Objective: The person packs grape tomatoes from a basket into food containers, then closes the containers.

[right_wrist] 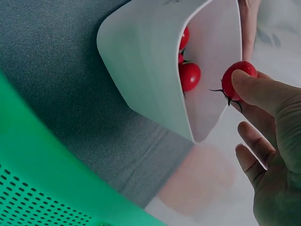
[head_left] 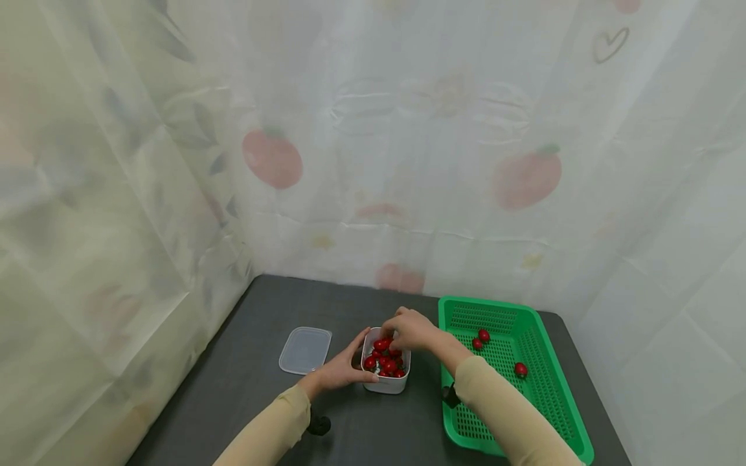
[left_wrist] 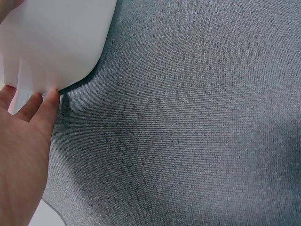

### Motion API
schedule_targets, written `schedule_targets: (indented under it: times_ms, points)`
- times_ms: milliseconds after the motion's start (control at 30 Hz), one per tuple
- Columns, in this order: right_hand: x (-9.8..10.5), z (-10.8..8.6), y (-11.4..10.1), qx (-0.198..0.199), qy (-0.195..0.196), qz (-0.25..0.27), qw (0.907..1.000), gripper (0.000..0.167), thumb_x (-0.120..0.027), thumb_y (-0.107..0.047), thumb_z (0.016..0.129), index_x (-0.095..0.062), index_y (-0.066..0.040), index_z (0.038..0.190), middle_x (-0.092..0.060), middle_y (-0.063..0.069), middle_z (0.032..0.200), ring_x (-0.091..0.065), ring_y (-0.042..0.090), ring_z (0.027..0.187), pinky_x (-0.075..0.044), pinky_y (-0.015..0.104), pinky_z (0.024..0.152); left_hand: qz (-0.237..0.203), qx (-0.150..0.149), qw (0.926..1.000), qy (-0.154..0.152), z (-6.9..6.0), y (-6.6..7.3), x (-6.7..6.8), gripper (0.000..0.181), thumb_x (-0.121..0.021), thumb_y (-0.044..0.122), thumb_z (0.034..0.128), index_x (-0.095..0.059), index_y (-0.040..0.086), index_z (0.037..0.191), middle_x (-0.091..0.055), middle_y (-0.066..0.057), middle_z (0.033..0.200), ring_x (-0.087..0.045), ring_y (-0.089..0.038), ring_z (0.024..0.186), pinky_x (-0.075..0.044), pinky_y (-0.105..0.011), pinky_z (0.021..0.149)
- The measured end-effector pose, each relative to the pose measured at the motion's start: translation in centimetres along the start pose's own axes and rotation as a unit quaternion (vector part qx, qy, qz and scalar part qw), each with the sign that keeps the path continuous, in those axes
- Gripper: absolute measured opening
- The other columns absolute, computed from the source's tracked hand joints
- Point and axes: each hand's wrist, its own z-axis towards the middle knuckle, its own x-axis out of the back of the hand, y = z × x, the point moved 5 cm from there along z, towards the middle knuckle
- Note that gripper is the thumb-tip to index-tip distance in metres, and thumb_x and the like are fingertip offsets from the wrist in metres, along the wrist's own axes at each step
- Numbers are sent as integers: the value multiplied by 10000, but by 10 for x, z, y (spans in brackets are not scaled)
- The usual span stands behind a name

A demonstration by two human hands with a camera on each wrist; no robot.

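A small white container [head_left: 387,386] stands on the dark table with several red cherry tomatoes [head_left: 390,367] inside. My left hand [head_left: 338,373] holds it from the left, thumb along the near side and fingers around the far left side. In the left wrist view those fingers [left_wrist: 47,107] touch the white wall. Over the container's far right part is my right hand [head_left: 412,329]. Between its thumb and index finger it pinches a cherry tomato [right_wrist: 228,84] with a green stem, held at the container's opening in the right wrist view.
A green perforated basket [head_left: 563,382] stands to the right under my right forearm, with a few cherry tomatoes [head_left: 520,370] in it. Left of the container lies a translucent lid [head_left: 305,350]. A printed curtain [head_left: 408,181] hangs behind the table [head_left: 245,388] and along its sides.
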Motion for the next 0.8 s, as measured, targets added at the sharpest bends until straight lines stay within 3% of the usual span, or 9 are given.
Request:
schedule_targets:
  times_ms: [500, 800]
  points:
    - [-16, 6, -12, 211, -181, -485, 9984, 241, -794, -209, 900, -785, -265, 1134, -673, -111, 977, -513, 145, 965, -502, 325, 769, -114, -62, 9999, -101, 0, -1, -1, 1072, -791, 281, 926, 0, 338, 1646, -189, -129, 1659, -426, -355, 1415, -440, -478, 1074]
    - [-19, 6, -12, 256, -184, -515, 9982, 299, -780, -222, 916, -762, -260, 1211, -723, -35, 1100, -531, 172, 1022, -512, 360, 806, -282, -45, 9995, -140, 1, -3, 0, 1076, -796, 270, 922, -2, 357, 1644, -133, -90, 1685, -397, -344, 1440, -424, -474, 1089]
